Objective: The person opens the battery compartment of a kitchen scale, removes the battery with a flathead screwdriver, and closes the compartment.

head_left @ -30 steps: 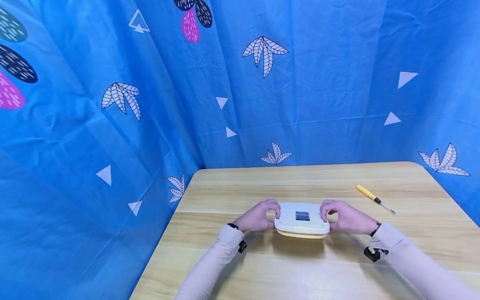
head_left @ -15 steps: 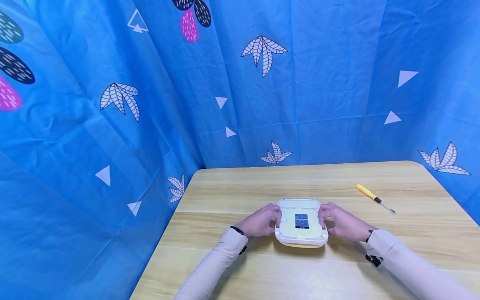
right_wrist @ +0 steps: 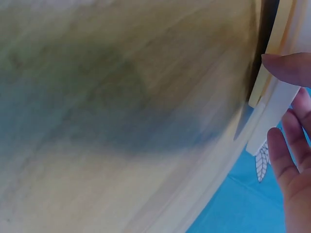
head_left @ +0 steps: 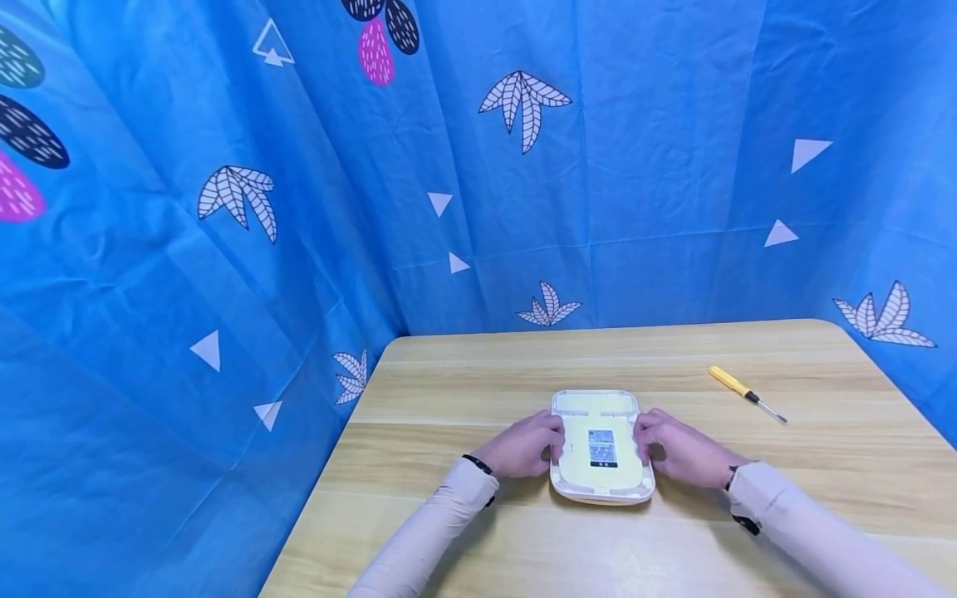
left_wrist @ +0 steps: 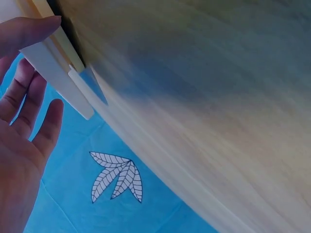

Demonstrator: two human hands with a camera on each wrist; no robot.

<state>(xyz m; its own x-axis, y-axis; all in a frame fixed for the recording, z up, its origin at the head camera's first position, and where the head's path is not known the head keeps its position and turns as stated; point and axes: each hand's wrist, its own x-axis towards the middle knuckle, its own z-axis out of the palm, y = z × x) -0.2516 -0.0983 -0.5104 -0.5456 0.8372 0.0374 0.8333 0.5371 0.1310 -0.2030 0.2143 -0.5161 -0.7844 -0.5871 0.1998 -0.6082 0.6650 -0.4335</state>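
Note:
A flat white plastic device (head_left: 579, 473) with rounded corners is held between both hands close over the table, its label-bearing face turned up toward the head camera. Its printed label (head_left: 601, 448) has a dark strip at the lower end. My left hand (head_left: 523, 446) grips the left side, and my right hand (head_left: 684, 448) grips the right side. In the left wrist view, the thumb (left_wrist: 36, 34) lies against a yellowish layer (left_wrist: 68, 46) of the device, with white casing beside it. The right thumb (right_wrist: 289, 68) presses the same kind of layer on the other side.
A yellow-handled screwdriver (head_left: 728, 382) lies to the right on the wooden table (head_left: 463, 365), its metal tip toward the right front. A patterned blue curtain (head_left: 658, 183) hangs behind the table and along its left side.
The device has tilted in both hands, its labelled face coming round toward the head camera and its near edge dropping lower. Both hands turned with it. The screwdriver has stayed put.

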